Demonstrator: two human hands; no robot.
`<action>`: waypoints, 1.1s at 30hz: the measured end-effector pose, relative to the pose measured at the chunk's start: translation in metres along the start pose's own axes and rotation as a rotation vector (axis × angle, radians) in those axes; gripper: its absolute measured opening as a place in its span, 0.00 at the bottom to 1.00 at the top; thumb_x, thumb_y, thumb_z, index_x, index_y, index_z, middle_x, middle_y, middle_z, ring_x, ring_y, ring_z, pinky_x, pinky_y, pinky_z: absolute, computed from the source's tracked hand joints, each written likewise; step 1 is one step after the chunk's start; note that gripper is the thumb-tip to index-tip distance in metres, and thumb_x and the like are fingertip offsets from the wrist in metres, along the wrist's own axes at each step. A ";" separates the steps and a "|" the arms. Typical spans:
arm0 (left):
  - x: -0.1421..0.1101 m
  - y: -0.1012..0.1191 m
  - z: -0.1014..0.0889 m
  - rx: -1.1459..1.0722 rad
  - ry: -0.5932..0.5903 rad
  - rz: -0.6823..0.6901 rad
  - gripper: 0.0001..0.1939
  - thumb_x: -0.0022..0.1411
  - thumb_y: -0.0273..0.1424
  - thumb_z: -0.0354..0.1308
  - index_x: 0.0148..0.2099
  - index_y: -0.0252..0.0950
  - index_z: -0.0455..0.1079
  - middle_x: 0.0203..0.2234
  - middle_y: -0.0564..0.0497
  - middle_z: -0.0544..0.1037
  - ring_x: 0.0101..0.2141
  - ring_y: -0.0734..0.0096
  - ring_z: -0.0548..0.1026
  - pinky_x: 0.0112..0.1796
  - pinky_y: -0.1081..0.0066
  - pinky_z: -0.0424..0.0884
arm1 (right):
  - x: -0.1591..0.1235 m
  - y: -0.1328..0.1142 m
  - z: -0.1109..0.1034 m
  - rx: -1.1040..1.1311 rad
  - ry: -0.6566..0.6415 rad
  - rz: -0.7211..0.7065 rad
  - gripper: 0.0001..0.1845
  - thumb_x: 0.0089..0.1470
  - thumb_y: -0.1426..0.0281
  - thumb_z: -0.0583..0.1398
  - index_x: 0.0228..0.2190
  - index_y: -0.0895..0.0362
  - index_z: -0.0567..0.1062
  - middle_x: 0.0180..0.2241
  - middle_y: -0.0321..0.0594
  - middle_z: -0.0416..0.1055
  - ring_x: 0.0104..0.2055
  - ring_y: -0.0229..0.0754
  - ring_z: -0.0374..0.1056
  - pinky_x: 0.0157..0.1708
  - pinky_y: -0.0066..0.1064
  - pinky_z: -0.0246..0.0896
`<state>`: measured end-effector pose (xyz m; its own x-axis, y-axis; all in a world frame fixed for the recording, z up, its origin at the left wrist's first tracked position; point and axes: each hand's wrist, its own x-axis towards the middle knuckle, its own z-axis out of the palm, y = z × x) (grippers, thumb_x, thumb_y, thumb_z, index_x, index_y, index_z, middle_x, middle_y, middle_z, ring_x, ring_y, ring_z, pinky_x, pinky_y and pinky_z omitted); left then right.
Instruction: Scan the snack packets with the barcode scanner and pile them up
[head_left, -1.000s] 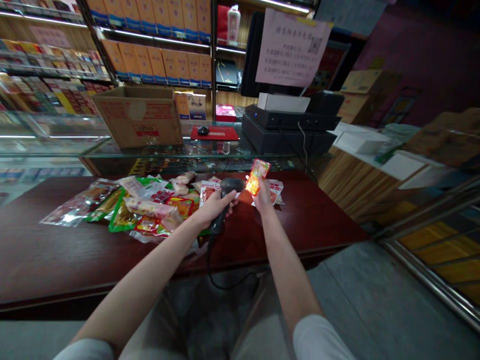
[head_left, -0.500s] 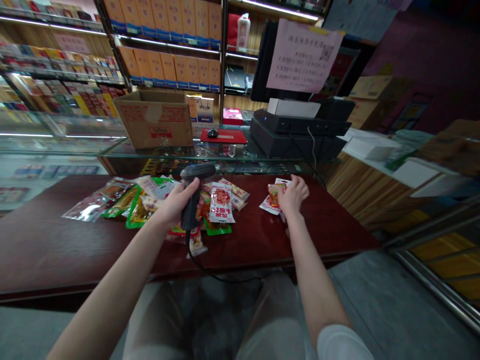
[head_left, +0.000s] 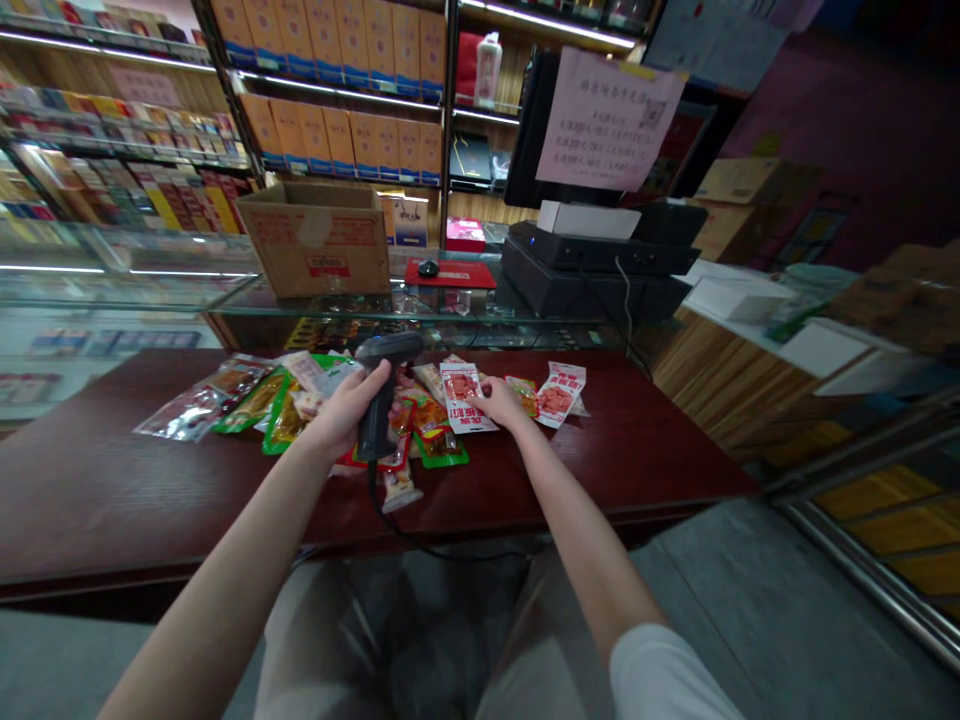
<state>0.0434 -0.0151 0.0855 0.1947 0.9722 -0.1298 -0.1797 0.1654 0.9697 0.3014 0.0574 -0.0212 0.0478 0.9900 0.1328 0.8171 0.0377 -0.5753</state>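
Shop interior, shelves at back w/ tall orange-and-blue cardboard boxes (head_left: 371, 138) in rows. In front of them, a glass-topped display case (head_left: 405, 317) carries an open brown cardboard box (head_left: 319, 245), a black computer mouse (head_left: 427, 267) on a red rectangular mat (head_left: 469, 274), & to the right a black monitor (head_left: 534, 130) w/ a pale pink handwritten paper sign (head_left: 611, 120) on it. Nearer, a dark red-brown glossy wooden table (head_left: 607, 465) bears the snack packs.

Both hands in use. L hand (head_left: 349, 405) closed round the grip of a black plastic handheld scanner (head_left: 375, 430), held upright over the pile, head on top; its thin black cable (head_left: 409, 540) runs down past the table's front edge. R hand (head_left: 501, 402) pinches a white-and-red flat plastic packet (head_left: 462, 385) by its right side, at the pile's right end.

Under/around the scanner: mixed packs incl. a green-edged plastic pouch (head_left: 444, 452) & a small pale clear-wrapped pack (head_left: 401, 488) near the front. Far L of pile, a large clear shiny plastic pack (head_left: 199, 405). Just R of the R hand, a small red-and-orange packet (head_left: 527, 396) next to another white-and-red packet (head_left: 561, 393), both on the table.
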 end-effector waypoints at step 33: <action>-0.003 -0.017 0.056 0.230 -0.194 0.069 0.29 0.47 0.55 0.65 0.36 0.36 0.62 0.19 0.57 0.70 0.19 0.78 0.68 0.20 0.78 0.64 | -0.030 0.101 -0.070 1.136 0.419 0.036 0.21 0.39 0.60 0.69 0.34 0.52 0.70 0.34 0.32 0.74 0.34 0.41 0.72 0.39 0.36 0.69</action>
<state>0.0999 -0.0305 0.0812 0.3739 0.9266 -0.0412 0.0197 0.0365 0.9991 0.4229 0.0217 -0.0269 0.4140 0.8801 0.2325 -0.1484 0.3172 -0.9367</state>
